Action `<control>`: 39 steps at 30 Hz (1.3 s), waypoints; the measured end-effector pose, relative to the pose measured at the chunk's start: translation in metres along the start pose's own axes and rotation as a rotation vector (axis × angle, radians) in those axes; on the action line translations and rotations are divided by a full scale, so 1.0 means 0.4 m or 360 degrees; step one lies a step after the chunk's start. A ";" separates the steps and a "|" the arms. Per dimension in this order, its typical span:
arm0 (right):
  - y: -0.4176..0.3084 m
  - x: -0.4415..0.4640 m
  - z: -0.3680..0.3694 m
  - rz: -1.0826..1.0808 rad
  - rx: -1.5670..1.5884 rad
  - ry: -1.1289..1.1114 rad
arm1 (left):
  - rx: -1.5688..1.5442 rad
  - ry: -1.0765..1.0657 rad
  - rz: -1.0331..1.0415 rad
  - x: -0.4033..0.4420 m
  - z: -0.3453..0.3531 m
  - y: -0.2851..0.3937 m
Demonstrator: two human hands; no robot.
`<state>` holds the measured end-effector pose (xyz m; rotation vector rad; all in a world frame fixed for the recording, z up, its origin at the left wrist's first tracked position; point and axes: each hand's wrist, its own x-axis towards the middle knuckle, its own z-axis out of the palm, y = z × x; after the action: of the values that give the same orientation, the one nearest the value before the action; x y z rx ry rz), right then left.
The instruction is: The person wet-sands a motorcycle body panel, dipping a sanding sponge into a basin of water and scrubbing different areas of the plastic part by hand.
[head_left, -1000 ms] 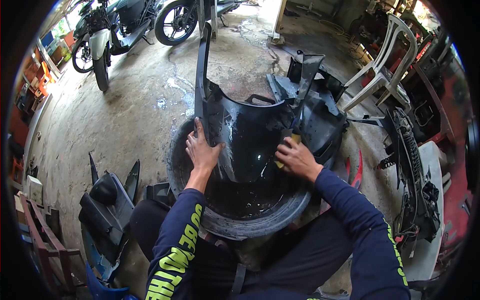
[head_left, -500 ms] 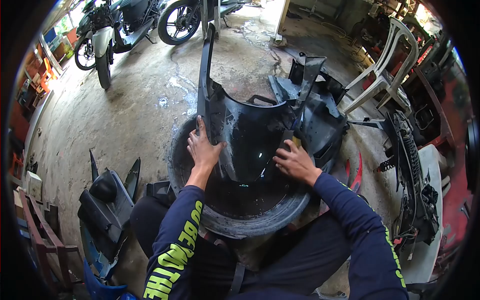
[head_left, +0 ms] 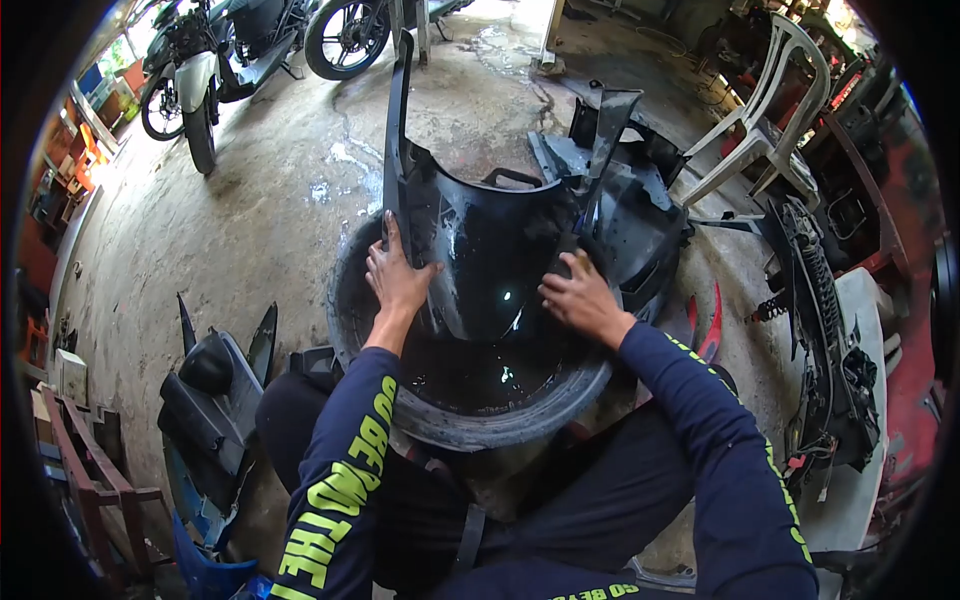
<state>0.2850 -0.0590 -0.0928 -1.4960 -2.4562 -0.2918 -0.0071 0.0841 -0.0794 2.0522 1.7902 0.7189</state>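
Note:
A black motorcycle body panel [head_left: 490, 240] with grey scuffed patches and a long upright arm leans in a round black tub [head_left: 480, 432] that looks made from a tyre. Dark water [head_left: 470, 375] with glints lies in the tub around the panel's lower end. My left hand [head_left: 400, 280] grips the panel's left edge, fingers along the outer side and thumb on the face. Against the right side of the panel, my right hand [head_left: 582, 298] holds a dark sanding block [head_left: 566, 247], partly hidden by the fingers.
More dark fairing pieces [head_left: 640, 190] lie behind the tub. A white plastic chair [head_left: 770, 120] stands at the back right, near a frame part with a spring [head_left: 815, 330]. Other panels [head_left: 210, 400] lie at left. Parked motorcycles [head_left: 200, 90] stand at the back.
The whole view has shifted slightly. The sanding block has turned in my right hand, so its yellowish side shows less. My left hand keeps its hold on the panel's edge.

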 end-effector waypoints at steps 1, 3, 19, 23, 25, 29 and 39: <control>-0.038 -0.011 0.000 -0.0192 0.0030 -0.0109 | -0.0006 0.0019 0.0016 0.007 -0.002 0.005; -0.096 -0.046 0.044 -0.0542 0.0013 -0.0094 | -0.0007 -0.0001 0.0014 0.005 -0.006 0.011; -0.053 -0.006 -0.019 -0.0375 0.0022 -0.0155 | -0.0048 0.0032 0.0005 0.010 0.005 0.005; -0.026 0.000 -0.018 -0.0246 -0.0139 -0.0041 | -0.0052 0.0018 -0.0024 0.008 -0.007 0.013; -0.064 -0.026 0.004 -0.0499 0.0028 -0.0251 | -0.0046 0.0026 -0.0009 0.009 0.002 0.010; 0.003 0.028 -0.046 0.0001 -0.0287 0.0007 | -0.0014 0.0014 -0.0019 0.007 -0.007 0.015; -0.085 -0.016 0.011 -0.0368 0.0003 -0.0130 | 0.0001 -0.0037 -0.0085 0.019 -0.013 0.026</control>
<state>0.2571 -0.0785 -0.1006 -1.2460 -2.6974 -0.2761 -0.0009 0.0896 -0.0682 1.9971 1.8249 0.6765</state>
